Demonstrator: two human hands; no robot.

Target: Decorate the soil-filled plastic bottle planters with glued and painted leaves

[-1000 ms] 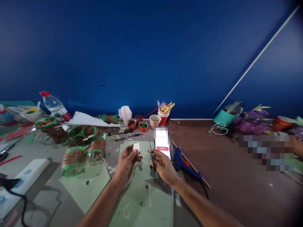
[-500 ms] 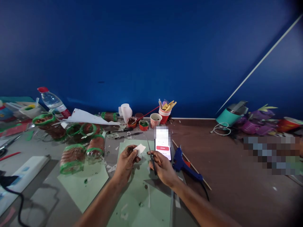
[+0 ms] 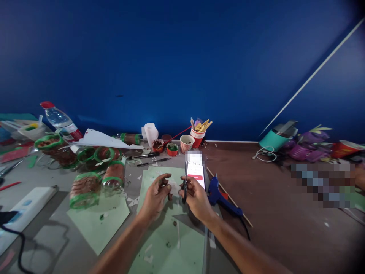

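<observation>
Above the green sheet (image 3: 159, 243), my left hand (image 3: 156, 194) has its thumb and fingers curled in a pinch. A small piece of white paper (image 3: 173, 187) shows faintly at these fingertips, partly hidden. My right hand (image 3: 196, 199) is closed around dark scissors (image 3: 185, 190), held upright just right of the paper. Behind that hand lies a phone (image 3: 195, 167) with a lit screen. The blue glue gun (image 3: 222, 198) rests right of the phone, beside a thin wooden stick (image 3: 235, 209).
Brown-and-green decorated bottle pieces (image 3: 85, 188) stand at left, near a white power strip (image 3: 31, 209). Farther back are a water bottle (image 3: 61, 120), small paint cups (image 3: 172, 149) and a cup of tools (image 3: 198, 137). A teal container (image 3: 275, 137) stands at back right.
My left hand has turned, and the white paper is now less visible at its fingers. The scissors are more upright and seen edge-on. The view has shifted slightly.
</observation>
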